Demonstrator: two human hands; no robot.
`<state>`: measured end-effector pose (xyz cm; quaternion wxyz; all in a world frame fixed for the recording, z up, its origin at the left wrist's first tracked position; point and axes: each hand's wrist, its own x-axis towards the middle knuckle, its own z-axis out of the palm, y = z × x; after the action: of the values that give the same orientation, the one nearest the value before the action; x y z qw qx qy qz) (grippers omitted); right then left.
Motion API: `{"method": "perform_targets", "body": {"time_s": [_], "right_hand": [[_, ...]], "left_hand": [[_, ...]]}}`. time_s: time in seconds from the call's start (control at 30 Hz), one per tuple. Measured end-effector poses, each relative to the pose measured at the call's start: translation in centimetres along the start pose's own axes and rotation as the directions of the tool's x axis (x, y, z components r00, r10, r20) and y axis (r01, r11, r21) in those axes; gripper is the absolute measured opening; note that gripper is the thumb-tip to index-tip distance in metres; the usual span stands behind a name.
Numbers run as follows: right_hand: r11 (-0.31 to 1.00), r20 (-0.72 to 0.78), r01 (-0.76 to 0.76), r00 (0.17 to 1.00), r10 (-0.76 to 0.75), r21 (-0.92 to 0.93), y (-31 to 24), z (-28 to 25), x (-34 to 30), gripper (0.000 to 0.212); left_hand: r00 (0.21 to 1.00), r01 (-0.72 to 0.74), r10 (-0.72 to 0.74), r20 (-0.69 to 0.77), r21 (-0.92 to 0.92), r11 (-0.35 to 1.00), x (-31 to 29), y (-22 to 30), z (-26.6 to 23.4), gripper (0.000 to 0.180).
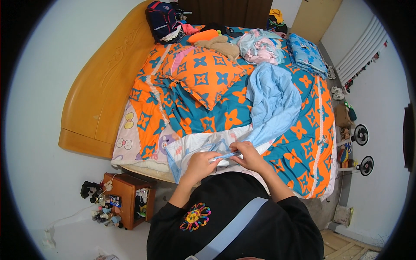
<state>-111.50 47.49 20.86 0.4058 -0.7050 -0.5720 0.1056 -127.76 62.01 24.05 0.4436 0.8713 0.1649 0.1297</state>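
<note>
My left hand and my right hand are close together at the near side of the bed, both pinching the edge of a light blue cloth. A narrow gathered strip of it runs between my fingers. From my right hand the cloth trails away in a crumpled heap over the patterned bedding. To the left, a white cloth area with a blue edge lies spread on the mattress; whether it is the same piece I cannot tell.
An orange and teal sheet covers the bed, with a matching pillow, a folded blue quilt and a backpack on it. The wooden headboard and a cluttered nightstand stand left; fans stand right.
</note>
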Motion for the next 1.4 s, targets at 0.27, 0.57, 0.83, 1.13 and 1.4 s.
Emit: {"method": "perform_targets", "body": {"time_s": [0.27,0.57,0.83,1.13,1.4], "right_hand": [[0.976,-0.116,-0.1,0.99,0.079,-0.193,5.2,-2.0,-1.6,0.016],[0.954,0.021,-0.279,0.96,0.278,0.113,-0.4,-1.8,-2.5,0.023],[0.948,0.104,-0.196,0.979,0.175,0.25,-3.2,-2.9,-0.6,0.021],[0.943,0.145,-0.295,0.951,0.273,0.158,-2.9,-2.2,-0.7,0.016],[0.969,0.067,-0.209,0.977,0.202,0.128,-2.2,-0.5,-1.6,0.014]], "left_hand": [[0.992,-0.09,0.094,-0.079,0.054,0.994,0.0,-1.4,-1.5,0.016],[0.985,0.021,-0.013,-0.174,0.047,0.999,0.7,-3.3,-3.1,0.018],[0.98,-0.038,0.032,-0.198,-0.028,0.999,1.2,-3.8,-4.3,0.017],[0.997,0.07,-0.071,0.021,0.015,0.997,0.3,-4.5,-3.8,0.019],[0.906,-0.171,0.15,0.397,0.02,0.985,0.8,-2.1,0.3,0.039]]}}
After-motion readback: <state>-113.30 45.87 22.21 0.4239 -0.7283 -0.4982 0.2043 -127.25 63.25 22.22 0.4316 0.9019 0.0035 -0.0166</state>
